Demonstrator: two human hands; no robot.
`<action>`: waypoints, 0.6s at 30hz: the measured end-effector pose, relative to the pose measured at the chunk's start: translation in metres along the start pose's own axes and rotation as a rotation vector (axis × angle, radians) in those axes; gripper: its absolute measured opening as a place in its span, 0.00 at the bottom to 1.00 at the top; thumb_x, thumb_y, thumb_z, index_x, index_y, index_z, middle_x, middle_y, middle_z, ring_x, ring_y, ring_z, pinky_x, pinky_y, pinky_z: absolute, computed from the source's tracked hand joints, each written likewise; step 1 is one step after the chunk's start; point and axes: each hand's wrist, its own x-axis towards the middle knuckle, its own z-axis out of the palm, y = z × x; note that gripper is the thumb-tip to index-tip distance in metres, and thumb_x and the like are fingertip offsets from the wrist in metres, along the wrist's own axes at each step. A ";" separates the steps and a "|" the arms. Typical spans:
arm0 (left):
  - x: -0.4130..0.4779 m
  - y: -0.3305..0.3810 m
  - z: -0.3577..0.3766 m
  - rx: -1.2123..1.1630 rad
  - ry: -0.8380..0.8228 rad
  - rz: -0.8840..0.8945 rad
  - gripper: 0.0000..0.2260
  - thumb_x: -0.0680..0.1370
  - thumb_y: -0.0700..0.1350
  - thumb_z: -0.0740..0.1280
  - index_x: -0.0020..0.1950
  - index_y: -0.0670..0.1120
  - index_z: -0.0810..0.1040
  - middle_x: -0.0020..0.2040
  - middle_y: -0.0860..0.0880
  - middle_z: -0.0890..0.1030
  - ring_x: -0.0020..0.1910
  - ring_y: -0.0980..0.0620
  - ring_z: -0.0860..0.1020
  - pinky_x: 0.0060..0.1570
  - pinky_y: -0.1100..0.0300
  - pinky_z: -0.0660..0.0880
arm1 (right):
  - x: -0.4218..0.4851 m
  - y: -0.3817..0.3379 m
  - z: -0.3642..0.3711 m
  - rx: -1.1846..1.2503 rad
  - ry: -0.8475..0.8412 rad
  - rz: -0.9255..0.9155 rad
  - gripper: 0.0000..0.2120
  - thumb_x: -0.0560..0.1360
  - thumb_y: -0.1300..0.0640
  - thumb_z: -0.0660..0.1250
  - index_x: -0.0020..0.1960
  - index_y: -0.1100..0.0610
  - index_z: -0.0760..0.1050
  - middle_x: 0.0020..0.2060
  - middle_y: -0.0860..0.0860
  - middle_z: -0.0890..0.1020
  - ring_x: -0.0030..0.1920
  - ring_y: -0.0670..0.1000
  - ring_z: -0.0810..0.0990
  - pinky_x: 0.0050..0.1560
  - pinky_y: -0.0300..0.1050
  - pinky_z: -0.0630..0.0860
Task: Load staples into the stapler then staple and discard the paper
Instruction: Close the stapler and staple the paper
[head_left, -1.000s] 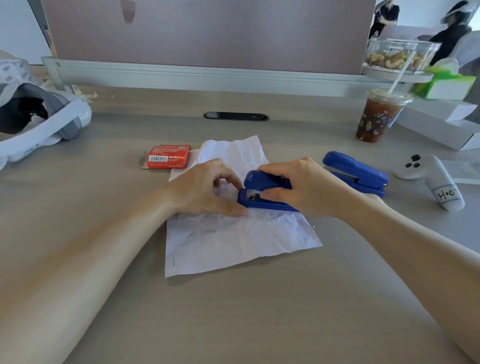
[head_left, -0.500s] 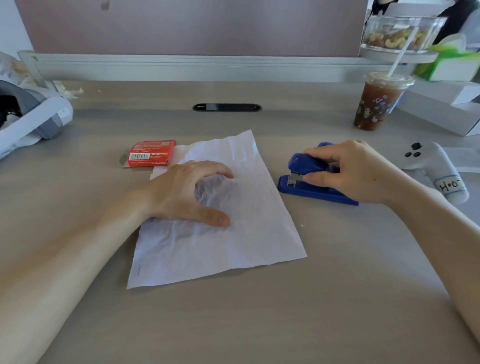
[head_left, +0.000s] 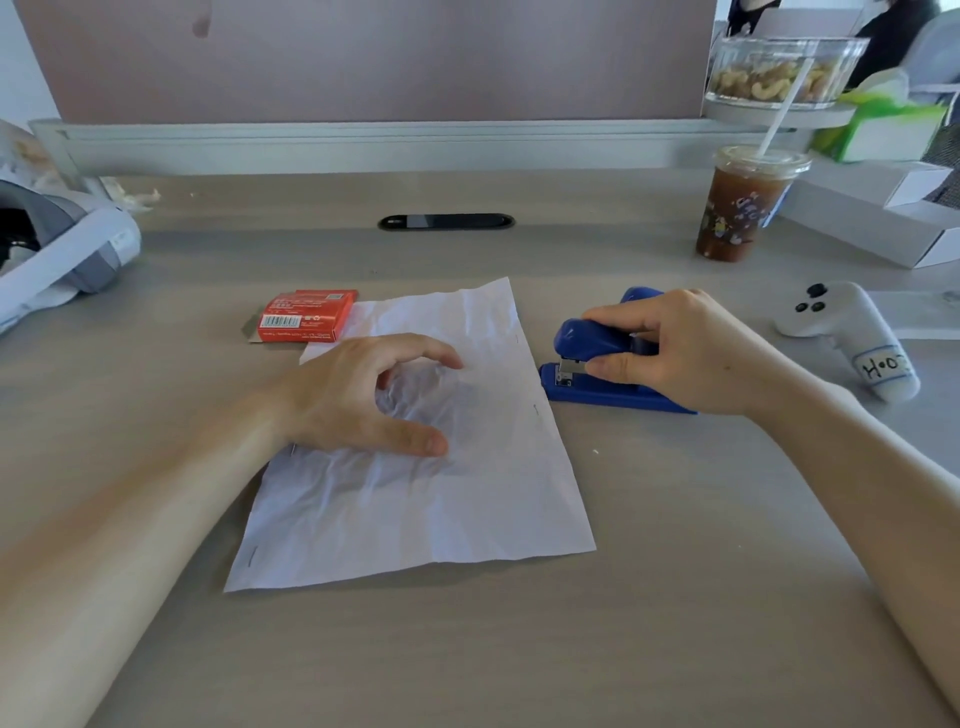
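the right hand (head_left: 691, 358) grasps the blue plastic stapler (head_left: 602, 364), which sits on the grey desk (head_left: 519, 649) just beside the right edge of the creased white paper sheet (head_left: 441, 499). the left hand (head_left: 363, 395) rests on that sheet, fingers loosely arched, grasping nothing. a red cardboard staple box (head_left: 304, 322) lies at the sheet's far left corner.

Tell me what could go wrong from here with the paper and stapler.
1. The crumpled white paper sheet carries staples near its edges; the left hand, arched over it, could get pricked bunching it up.
2. The red cardboard staple box lies at the sheet's far corner and may get dragged along.
3. The right hand grips the blue plastic stapler; the iced drink cup beyond it could be knocked.
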 end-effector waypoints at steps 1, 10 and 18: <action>0.000 0.001 0.000 0.003 0.000 0.003 0.35 0.61 0.67 0.71 0.66 0.58 0.74 0.64 0.66 0.74 0.52 0.75 0.71 0.47 0.79 0.66 | 0.000 -0.001 0.000 0.006 0.001 -0.006 0.17 0.74 0.53 0.72 0.62 0.48 0.79 0.36 0.32 0.75 0.40 0.29 0.75 0.40 0.20 0.65; 0.000 0.003 -0.001 0.010 0.031 0.007 0.36 0.61 0.67 0.72 0.66 0.55 0.75 0.53 0.73 0.75 0.44 0.70 0.74 0.44 0.76 0.69 | 0.000 -0.002 0.003 0.046 -0.003 -0.005 0.13 0.75 0.53 0.70 0.60 0.48 0.80 0.34 0.27 0.77 0.37 0.35 0.76 0.41 0.24 0.68; 0.002 -0.001 0.000 -0.001 0.010 0.027 0.34 0.62 0.67 0.71 0.65 0.56 0.74 0.61 0.67 0.74 0.49 0.74 0.72 0.46 0.78 0.67 | 0.001 -0.006 0.012 0.127 -0.002 -0.008 0.13 0.76 0.52 0.69 0.60 0.47 0.79 0.39 0.44 0.84 0.38 0.48 0.78 0.42 0.35 0.71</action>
